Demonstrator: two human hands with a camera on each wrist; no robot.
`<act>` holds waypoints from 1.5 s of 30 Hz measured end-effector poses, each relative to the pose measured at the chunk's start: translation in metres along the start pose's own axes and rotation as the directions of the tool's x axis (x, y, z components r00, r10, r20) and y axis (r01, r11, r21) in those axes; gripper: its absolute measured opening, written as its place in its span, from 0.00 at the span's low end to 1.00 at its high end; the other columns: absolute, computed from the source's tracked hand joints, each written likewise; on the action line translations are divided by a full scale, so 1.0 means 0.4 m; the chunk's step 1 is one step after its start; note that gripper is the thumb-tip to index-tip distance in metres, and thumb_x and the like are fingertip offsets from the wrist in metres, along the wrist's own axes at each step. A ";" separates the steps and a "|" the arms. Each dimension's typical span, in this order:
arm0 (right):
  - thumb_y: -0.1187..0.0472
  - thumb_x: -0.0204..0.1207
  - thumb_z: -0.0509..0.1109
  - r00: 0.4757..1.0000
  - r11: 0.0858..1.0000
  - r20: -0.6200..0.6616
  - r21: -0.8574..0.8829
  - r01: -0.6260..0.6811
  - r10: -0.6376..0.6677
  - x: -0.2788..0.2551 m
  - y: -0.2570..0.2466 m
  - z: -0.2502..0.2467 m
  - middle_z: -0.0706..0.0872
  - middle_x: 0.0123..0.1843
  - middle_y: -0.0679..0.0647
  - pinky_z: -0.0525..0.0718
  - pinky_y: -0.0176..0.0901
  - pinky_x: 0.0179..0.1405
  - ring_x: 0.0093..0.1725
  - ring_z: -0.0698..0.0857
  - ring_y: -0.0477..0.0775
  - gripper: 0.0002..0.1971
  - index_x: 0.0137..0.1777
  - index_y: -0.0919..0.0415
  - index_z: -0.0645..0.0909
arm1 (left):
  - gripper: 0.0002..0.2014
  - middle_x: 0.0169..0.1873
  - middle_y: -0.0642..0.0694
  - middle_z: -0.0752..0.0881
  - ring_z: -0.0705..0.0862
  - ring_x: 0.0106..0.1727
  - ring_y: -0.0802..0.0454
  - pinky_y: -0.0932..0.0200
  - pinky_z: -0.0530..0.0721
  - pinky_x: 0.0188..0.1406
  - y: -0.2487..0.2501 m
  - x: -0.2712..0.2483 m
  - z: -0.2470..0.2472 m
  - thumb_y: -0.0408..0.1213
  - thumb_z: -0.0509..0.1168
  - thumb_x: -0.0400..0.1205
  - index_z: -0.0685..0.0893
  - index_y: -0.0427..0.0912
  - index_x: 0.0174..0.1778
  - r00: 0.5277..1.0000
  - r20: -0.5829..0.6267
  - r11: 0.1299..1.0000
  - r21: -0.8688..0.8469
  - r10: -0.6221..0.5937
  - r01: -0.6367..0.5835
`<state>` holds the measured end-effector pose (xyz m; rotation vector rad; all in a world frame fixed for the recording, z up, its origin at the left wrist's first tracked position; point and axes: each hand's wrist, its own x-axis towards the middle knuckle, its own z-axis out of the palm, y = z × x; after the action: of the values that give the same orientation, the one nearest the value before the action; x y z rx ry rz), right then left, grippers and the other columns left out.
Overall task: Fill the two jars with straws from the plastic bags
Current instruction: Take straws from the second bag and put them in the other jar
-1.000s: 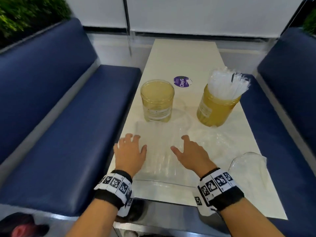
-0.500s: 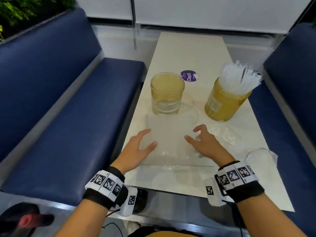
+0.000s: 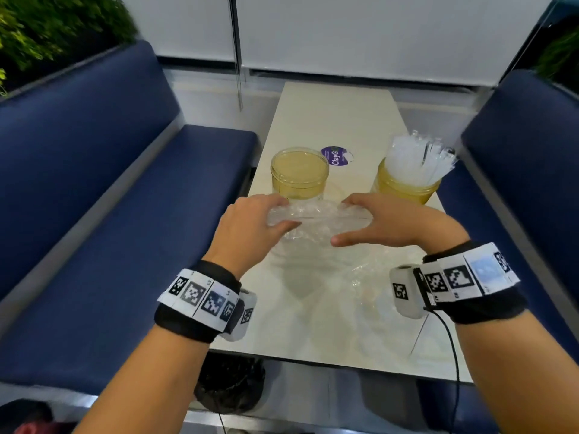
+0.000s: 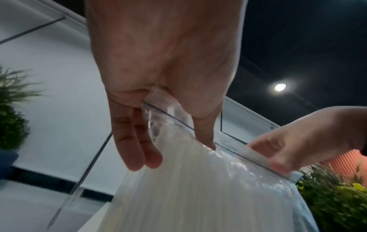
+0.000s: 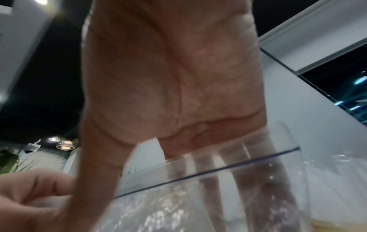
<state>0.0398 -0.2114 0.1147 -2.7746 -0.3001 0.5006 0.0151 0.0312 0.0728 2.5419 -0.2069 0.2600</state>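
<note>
A clear plastic bag of white straws [image 3: 316, 219] hangs above the table, just in front of the empty yellowish jar [image 3: 299, 172]. My left hand [image 3: 286, 213] pinches the bag's top edge at its left end. My right hand [image 3: 341, 220] pinches the same edge at its right end. In the left wrist view the bag [image 4: 198, 188] hangs below my thumb and fingers [image 4: 139, 149]. In the right wrist view my fingers [image 5: 208, 180] show through the bag [image 5: 198, 211] and its zip edge. The second jar [image 3: 404, 189], on the right, is packed with straws [image 3: 419, 158].
The narrow white table [image 3: 329, 327] runs between two blue benches [image 3: 125, 214] [image 3: 532, 183]. An empty clear bag [image 3: 372, 277] lies crumpled below my right wrist. A purple sticker [image 3: 335, 155] sits behind the jars. A dark object [image 3: 228, 383] lies under the table's near edge.
Both hands went from resting over the flat bag on the table to gripping its top edge. The bag now hangs lifted near the empty jar.
</note>
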 end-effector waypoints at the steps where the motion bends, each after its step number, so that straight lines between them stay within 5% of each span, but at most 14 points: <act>1: 0.28 0.66 0.73 0.999 0.999 -0.032 -0.049 0.007 -0.009 0.008 -0.002 -0.006 0.79 0.75 0.48 0.78 0.50 0.66 0.69 0.79 0.54 0.41 0.77 0.44 0.72 | 0.21 0.51 0.51 0.91 0.87 0.50 0.47 0.50 0.86 0.50 0.003 0.009 -0.010 0.61 0.70 0.79 0.87 0.55 0.63 1.000 0.004 1.000 0.027 -0.010 0.010; 4: 0.36 0.77 0.70 0.979 0.992 -0.190 -0.111 0.057 -0.077 0.035 -0.012 -0.003 0.83 0.67 0.50 0.82 0.52 0.61 0.60 0.83 0.54 0.26 0.72 0.46 0.76 | 0.19 0.43 0.50 0.90 0.87 0.45 0.46 0.50 0.86 0.43 0.004 0.020 -0.028 0.64 0.60 0.84 0.86 0.58 0.58 0.999 0.030 0.985 0.171 -0.019 0.013; 9: 0.50 0.83 0.67 0.866 0.962 -0.419 -0.148 0.231 -0.272 0.073 -0.038 0.054 0.88 0.53 0.45 0.82 0.57 0.57 0.53 0.85 0.54 0.03 0.54 0.44 0.79 | 0.21 0.37 0.50 0.87 0.85 0.39 0.44 0.51 0.84 0.39 -0.002 0.010 -0.026 0.58 0.49 0.90 0.85 0.54 0.55 0.999 0.030 0.913 0.408 0.024 -0.034; 12: 0.54 0.84 0.66 0.791 0.939 -0.505 -0.193 0.286 -0.345 0.090 -0.044 0.077 0.87 0.51 0.47 0.80 0.57 0.55 0.50 0.84 0.56 0.05 0.52 0.49 0.84 | 0.16 0.46 0.53 0.88 0.85 0.46 0.47 0.48 0.80 0.46 -0.006 0.016 -0.027 0.55 0.54 0.89 0.86 0.58 0.60 0.987 -0.045 0.872 0.476 0.155 -0.116; 17: 0.56 0.81 0.72 0.632 0.921 -0.671 -0.258 0.294 -0.389 0.093 -0.053 0.090 0.84 0.51 0.52 0.79 0.55 0.57 0.53 0.79 0.58 0.07 0.51 0.54 0.91 | 0.13 0.39 0.53 0.86 0.82 0.37 0.51 0.50 0.83 0.35 0.050 0.051 -0.043 0.48 0.59 0.89 0.88 0.52 0.48 0.969 -0.059 0.901 0.386 0.241 -0.201; 23: 0.54 0.76 0.76 0.475 0.977 -0.858 -0.125 0.171 -0.193 0.041 -0.083 0.153 0.82 0.45 0.48 0.75 0.46 0.46 0.47 0.78 0.52 0.05 0.45 0.53 0.87 | 0.13 0.44 0.54 0.87 0.84 0.42 0.51 0.54 0.84 0.39 0.069 0.075 -0.021 0.51 0.63 0.87 0.89 0.50 0.47 0.982 0.045 0.925 0.331 0.184 -0.189; 24: 0.52 0.76 0.75 0.482 0.984 -0.871 -0.007 0.178 -0.093 0.034 -0.088 0.168 0.81 0.39 0.45 0.75 0.43 0.41 0.41 0.79 0.49 0.06 0.42 0.53 0.85 | 0.14 0.44 0.55 0.86 0.84 0.43 0.52 0.53 0.85 0.40 0.069 0.074 -0.015 0.53 0.62 0.87 0.89 0.51 0.47 0.981 0.050 0.927 0.321 0.187 -0.193; 26: 0.46 0.77 0.73 0.608 0.937 -0.784 0.294 0.190 0.123 0.029 -0.099 0.188 0.81 0.27 0.43 0.78 0.40 0.32 0.29 0.80 0.44 0.13 0.36 0.51 0.84 | 0.13 0.45 0.56 0.85 0.83 0.44 0.54 0.51 0.87 0.42 0.069 0.069 -0.006 0.54 0.62 0.87 0.88 0.53 0.49 0.977 0.054 0.927 0.310 0.205 -0.211; 28: 0.44 0.79 0.71 0.769 0.789 -0.587 0.586 0.187 0.254 0.028 -0.113 0.195 0.85 0.23 0.49 0.81 0.42 0.27 0.20 0.80 0.45 0.17 0.34 0.54 0.85 | 0.11 0.45 0.56 0.86 0.84 0.43 0.54 0.52 0.87 0.41 0.069 0.067 -0.003 0.51 0.63 0.87 0.89 0.54 0.49 0.976 0.038 0.932 0.293 0.212 -0.214; 30: 0.44 0.81 0.69 0.847 0.624 -0.438 0.762 0.172 0.301 0.022 -0.127 0.189 0.87 0.23 0.55 0.79 0.40 0.22 0.17 0.79 0.49 0.19 0.38 0.58 0.87 | 0.08 0.43 0.56 0.88 0.84 0.41 0.54 0.55 0.86 0.40 0.074 0.068 -0.005 0.47 0.65 0.85 0.89 0.53 0.46 0.982 0.021 0.950 0.248 0.189 -0.189; 33: 0.44 0.82 0.69 0.878 0.555 -0.367 0.818 0.149 0.306 0.019 -0.139 0.179 0.87 0.23 0.57 0.72 0.33 0.17 0.16 0.79 0.51 0.17 0.43 0.58 0.88 | 0.06 0.39 0.56 0.89 0.85 0.39 0.55 0.59 0.83 0.37 0.084 0.068 -0.003 0.44 0.69 0.82 0.90 0.52 0.43 0.988 -0.020 0.973 0.179 0.152 -0.146; 39: 0.53 0.85 0.66 0.923 0.378 -0.248 0.917 0.127 0.293 0.030 -0.142 0.171 0.84 0.23 0.56 0.69 0.37 0.16 0.17 0.78 0.51 0.12 0.52 0.61 0.85 | 0.05 0.37 0.59 0.87 0.79 0.36 0.60 0.69 0.72 0.31 0.080 0.064 0.004 0.46 0.71 0.83 0.92 0.54 0.44 0.995 -0.038 0.996 0.027 0.087 -0.086; 45: 0.57 0.85 0.66 0.925 0.353 -0.224 0.929 0.109 0.306 0.035 -0.155 0.181 0.84 0.23 0.56 0.68 0.38 0.16 0.17 0.78 0.52 0.10 0.50 0.62 0.84 | 0.07 0.45 0.54 0.88 0.85 0.42 0.53 0.56 0.85 0.44 0.091 0.060 -0.002 0.42 0.67 0.86 0.90 0.49 0.46 0.995 0.026 0.987 0.130 0.097 -0.099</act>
<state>0.0167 -0.1314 0.0663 -1.6355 0.2295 0.0701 0.0310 -0.0007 0.0980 2.6686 -0.3332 0.2953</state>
